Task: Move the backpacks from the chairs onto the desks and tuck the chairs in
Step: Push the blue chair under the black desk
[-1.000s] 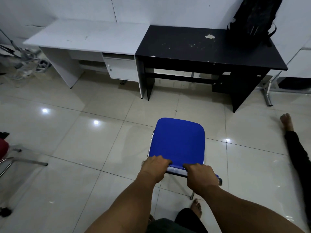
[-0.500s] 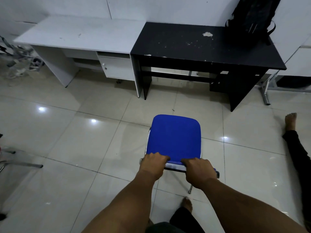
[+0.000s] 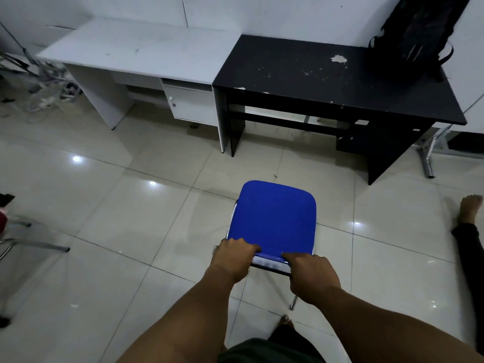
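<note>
Glossy tiles separate the blue chair (image 3: 273,218), at lower centre, from the black desk (image 3: 337,82) holding the backpack (image 3: 419,30) at upper right. I grip its backrest with left hand (image 3: 231,259) and right hand (image 3: 311,276); I'd push straight, aiming between the desk legs.

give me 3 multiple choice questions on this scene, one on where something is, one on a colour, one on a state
1. Where is the backpack?
A. on the black desk
B. on the chair seat
C. on the floor

2. What colour is the chair seat?
A. red
B. blue
C. grey

3. What are the hands doing?
A. hanging free
B. both gripping the chair's back edge
C. one lifting the backpack

Answers: 1 A, it leans against the wall at the far right of the black desk. 2 B, the cushion is bright blue. 3 B, the left hand and right hand curl over the near edge.
</note>
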A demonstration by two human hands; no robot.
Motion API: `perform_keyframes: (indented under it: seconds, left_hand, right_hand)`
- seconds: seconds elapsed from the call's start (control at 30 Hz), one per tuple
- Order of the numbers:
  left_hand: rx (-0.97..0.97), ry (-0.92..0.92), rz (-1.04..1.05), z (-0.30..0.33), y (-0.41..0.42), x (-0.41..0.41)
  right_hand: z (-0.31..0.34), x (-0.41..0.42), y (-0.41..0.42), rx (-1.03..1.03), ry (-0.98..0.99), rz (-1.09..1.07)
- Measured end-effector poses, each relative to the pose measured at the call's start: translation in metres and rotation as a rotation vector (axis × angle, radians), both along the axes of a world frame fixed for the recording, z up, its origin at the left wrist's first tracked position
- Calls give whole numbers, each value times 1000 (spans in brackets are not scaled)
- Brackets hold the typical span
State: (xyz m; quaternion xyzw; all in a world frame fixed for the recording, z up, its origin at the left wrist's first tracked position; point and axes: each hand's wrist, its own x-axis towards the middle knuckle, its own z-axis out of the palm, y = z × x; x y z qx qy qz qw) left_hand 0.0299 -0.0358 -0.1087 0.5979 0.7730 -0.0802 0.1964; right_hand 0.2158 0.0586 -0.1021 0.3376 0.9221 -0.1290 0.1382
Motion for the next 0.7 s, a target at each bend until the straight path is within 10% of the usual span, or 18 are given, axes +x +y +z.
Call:
perform_keyframes:
  seconds: [0.7]
  left_hand:
    - [95,41,73,-1,108,-20]
  right_hand:
    - [5,-35,119,40,-26,54]
